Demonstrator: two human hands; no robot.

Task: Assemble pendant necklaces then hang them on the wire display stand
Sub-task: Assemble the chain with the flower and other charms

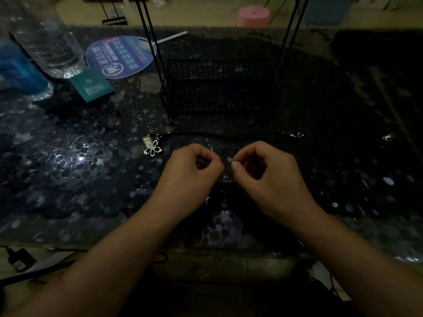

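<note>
Necklace clasp (229,159), a small silver fitting, sits pinched at the right hand (263,175) fingertips; the left hand (194,172) is curled shut opposite it, contents too dark to identify. Keep both pinches close and steady while joining. Beyond the grip lie the black cord (229,135) and flower pendant (153,148); farther behind stands the wire display stand (217,88), unobstructed.

A silver open-petal flower pendant (153,149) lies flat on the dark bench beside a small rectangular silver charm (146,141). From them a black cord (229,134) runs rightward to a silver clasp (297,135). Behind stands the black wire display stand (218,88), upright, with a mesh basket base and two tall posts.
</note>
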